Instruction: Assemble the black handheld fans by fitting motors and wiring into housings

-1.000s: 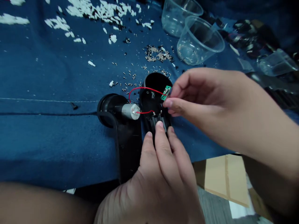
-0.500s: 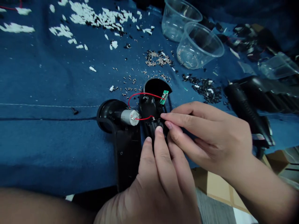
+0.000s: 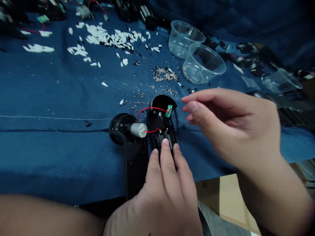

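We had the left hand (image 3: 163, 193) holding the black housing half (image 3: 154, 123) down on the blue cloth (image 3: 49, 157), three fingertips laid along its lower section, slightly spread, thumb out of sight. The housing lay open side up, rounded end away from us. The right hand (image 3: 233, 131) was raised just right of that rounded end, clear of the parts, fingers loosely curled, thumb close to the forefinger. Gap there was narrow; we couldn't tell whether something tiny was pinched in it.

Green circuit board (image 3: 169, 111) sat tilted at the right edge of the housing's rounded end. Upper red wire (image 3: 150, 108) arched from it to the motor side. Lower red wire (image 3: 152, 131) ran from the rear of the silver motor (image 3: 139, 130) into the middle of the housing. We had that motor seated in the second black shell (image 3: 135, 170), just left of the housing.

Beyond: loose small screws (image 3: 163, 74) heaped and scattered on the cloth, white plastic pieces (image 3: 110, 36) piled farther left, front clear tub (image 3: 213, 68) overlapping the rear clear tub (image 3: 176, 46) in our view. We also saw a cardboard box (image 3: 231, 196) below the near table edge.
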### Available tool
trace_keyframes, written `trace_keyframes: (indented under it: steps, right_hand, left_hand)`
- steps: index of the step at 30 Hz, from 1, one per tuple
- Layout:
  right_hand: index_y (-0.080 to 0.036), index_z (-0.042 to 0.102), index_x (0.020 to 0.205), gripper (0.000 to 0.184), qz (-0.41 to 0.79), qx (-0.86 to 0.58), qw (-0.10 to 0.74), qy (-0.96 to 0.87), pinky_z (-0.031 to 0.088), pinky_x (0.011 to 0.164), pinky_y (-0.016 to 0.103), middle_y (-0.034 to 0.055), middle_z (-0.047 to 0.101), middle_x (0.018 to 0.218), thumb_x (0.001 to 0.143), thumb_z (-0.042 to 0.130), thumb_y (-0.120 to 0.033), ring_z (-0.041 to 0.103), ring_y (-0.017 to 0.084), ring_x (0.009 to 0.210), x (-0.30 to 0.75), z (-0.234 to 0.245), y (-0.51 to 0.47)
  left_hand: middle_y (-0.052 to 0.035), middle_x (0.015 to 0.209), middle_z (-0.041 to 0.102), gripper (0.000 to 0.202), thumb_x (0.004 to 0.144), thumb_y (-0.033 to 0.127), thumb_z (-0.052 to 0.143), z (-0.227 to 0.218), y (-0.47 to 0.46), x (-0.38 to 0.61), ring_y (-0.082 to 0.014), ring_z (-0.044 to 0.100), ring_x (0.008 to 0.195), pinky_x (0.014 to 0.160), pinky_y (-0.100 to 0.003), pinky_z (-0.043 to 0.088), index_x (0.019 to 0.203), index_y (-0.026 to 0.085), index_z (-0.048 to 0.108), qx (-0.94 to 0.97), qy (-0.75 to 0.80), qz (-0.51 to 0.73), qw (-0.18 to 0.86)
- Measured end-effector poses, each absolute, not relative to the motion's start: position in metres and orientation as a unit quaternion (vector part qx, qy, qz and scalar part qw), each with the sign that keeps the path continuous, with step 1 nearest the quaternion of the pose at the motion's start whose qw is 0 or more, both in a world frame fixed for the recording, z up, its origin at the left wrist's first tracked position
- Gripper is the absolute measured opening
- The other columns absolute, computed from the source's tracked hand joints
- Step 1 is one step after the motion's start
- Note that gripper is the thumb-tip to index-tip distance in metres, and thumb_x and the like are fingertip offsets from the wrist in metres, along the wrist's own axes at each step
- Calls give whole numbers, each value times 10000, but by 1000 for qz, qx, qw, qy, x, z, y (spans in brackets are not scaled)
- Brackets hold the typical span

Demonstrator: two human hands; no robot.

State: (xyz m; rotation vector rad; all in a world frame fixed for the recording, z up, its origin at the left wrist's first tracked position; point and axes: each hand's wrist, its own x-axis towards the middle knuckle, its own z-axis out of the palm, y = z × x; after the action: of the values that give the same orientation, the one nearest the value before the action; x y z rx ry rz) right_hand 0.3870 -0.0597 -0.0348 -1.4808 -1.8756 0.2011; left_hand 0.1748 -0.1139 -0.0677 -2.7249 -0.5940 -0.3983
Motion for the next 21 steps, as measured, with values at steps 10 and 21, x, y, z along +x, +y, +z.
trace_keyframes:
  steps: [10, 21]
  right_hand:
    - [-260, 864, 1198, 199, 126, -521, 312, -785, 565, 569, 283, 7, 731, 901, 1002, 842, -234, 703, 135, 737, 386, -39, -46]
    - [-220, 798, 1293, 291, 123, -468, 311, -818, 607, 734, 243, -1, 732, 979, 1014, 743, -160, 693, 99, 843, 403, -46, -51]
  left_hand:
    - [-242, 1369, 835, 498, 1121, 321, 502, -69, -111, 178, -365, 863, 1205, 981, -465, 707, 1361, 38, 833, -949, -213, -131, 192]
    - [-238, 1441, 805, 559, 1114, 415, 516, -76, -115, 175, -386, 831, 1269, 1040, -530, 678, 1439, 40, 774, -945, -207, -114, 227]
